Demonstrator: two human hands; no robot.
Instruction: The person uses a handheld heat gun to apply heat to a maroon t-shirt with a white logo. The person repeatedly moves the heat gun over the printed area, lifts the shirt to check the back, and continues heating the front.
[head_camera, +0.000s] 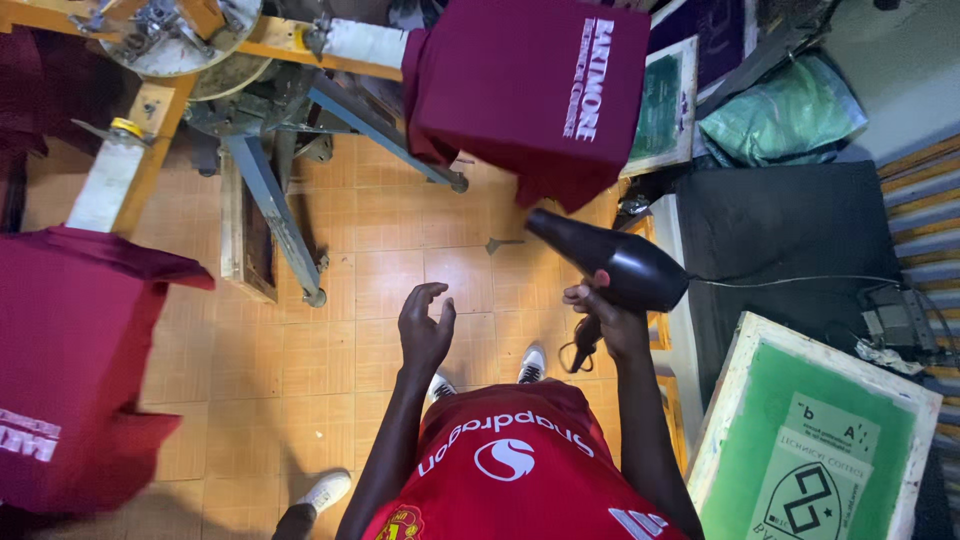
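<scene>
the right hand (612, 318) is closed around the handle of a black hair dryer (612, 262), a smooth, glossy plastic body with a tapering nozzle. the nozzle points up toward a maroon shirt (530, 95) stretched flat over a board just above the dryer; the nozzle tip is near the shirt's lower edge but not touching it. the cloth looks soft and matte, with a block of white printed lettering on its right part. a thin dark cord hangs from the dryer's handle, below the hand.

left of the dryer, the left hand (424, 325) is held up empty, fingers loosely curled and spread, touching nothing.

far left of the dryer, a second maroon shirt (70, 370) lies on another board, white print at its lower left edge. above and left of the dryer stands a blue metal frame (270, 195) with yellow wooden arms. below and right of the dryer leans a screen frame (815, 440), pale wood around green mesh bearing a light label-shaped patch. under the dryer the floor (330, 340) is orange-tan square tile.
</scene>
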